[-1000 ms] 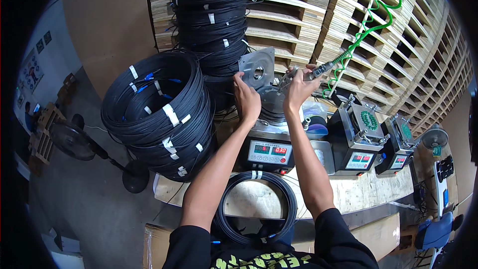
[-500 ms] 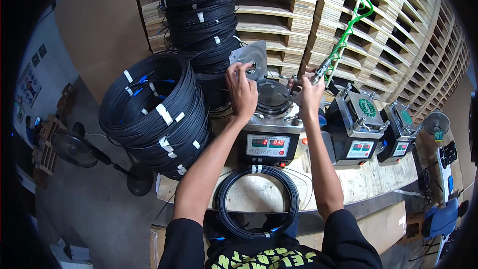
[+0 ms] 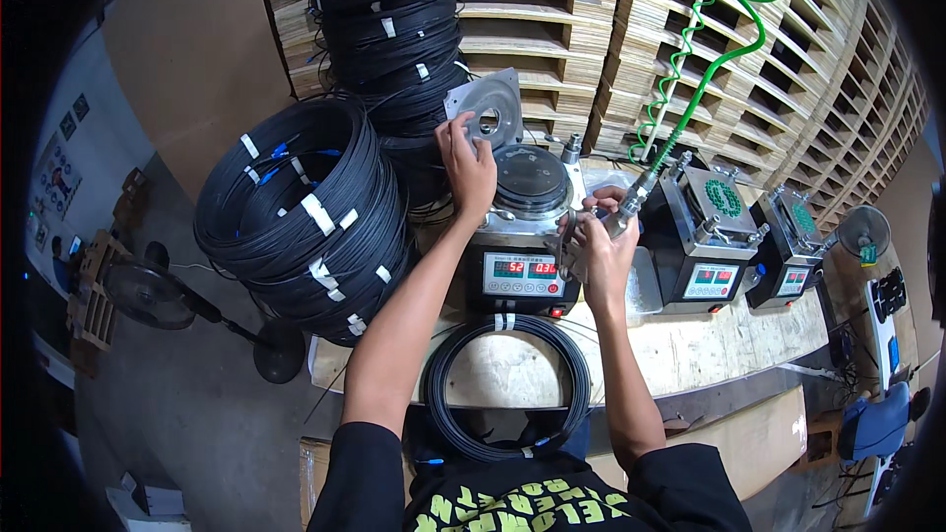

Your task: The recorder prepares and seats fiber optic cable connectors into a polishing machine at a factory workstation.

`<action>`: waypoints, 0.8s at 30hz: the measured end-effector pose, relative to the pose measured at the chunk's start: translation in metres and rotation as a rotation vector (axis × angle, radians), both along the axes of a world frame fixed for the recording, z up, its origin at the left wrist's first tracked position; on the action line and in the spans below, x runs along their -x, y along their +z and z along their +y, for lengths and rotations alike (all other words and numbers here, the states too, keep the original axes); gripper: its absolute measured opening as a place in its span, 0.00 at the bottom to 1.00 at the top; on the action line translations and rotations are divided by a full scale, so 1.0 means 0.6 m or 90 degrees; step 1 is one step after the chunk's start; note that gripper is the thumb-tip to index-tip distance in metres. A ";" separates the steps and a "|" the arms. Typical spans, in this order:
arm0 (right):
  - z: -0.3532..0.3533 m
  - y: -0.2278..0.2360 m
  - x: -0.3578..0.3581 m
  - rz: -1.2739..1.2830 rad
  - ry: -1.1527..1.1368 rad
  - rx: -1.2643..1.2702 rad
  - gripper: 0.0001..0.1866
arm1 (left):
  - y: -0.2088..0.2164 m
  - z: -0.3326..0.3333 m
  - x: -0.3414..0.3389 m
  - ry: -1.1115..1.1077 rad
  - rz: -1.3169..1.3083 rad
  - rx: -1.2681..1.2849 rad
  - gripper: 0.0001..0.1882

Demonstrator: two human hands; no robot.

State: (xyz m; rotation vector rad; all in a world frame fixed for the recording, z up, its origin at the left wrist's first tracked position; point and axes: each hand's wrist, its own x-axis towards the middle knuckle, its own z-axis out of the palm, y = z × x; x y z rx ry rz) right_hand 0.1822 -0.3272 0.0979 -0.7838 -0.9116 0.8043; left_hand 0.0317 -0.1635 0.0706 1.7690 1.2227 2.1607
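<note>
My left hand [image 3: 470, 169] is closed on the edge of a square metal plate [image 3: 505, 97] with a round hole, tilted up behind the nearest machine. My right hand [image 3: 606, 244] is wrapped round a metal air gun [image 3: 627, 215], beside the machine's right side. A green coiled hose [image 3: 702, 89] runs up from the air gun. Between my hands, the machine [image 3: 493, 254] has a round dark disc [image 3: 532, 177] uncovered on its metal top and lit digits on its front panel. In front of it lies a coil of black cable [image 3: 440, 384] with white ties and blue connector ends.
Two similar machines [image 3: 698, 254] with green rings on top stand to the right. Tall stacks of black cable coils [image 3: 296, 227] rise at the left. Wooden pallets [image 3: 532, 0] back the bench [image 3: 709, 360]. A clear plastic tray [image 3: 645, 286] sits by my right hand.
My right hand has brought the air gun down and nearer, along the machine's right side, and the hose has stretched. My left hand still holds the plate. The panel digits have changed.
</note>
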 end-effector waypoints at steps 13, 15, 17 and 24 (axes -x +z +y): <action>0.033 0.029 -0.065 -0.107 -0.197 -0.079 0.10 | 0.033 -0.019 0.008 -0.216 0.506 0.000 0.12; 0.047 0.028 -0.075 -0.094 -0.190 -0.077 0.10 | 0.040 -0.020 0.015 -0.227 0.642 0.026 0.14; 0.055 0.024 -0.094 -0.080 -0.171 -0.062 0.11 | 0.057 -0.020 0.010 -0.239 0.880 0.089 0.20; 0.049 0.026 -0.105 -0.003 -0.089 -0.027 0.12 | 0.108 0.032 0.000 -0.386 1.035 0.252 0.24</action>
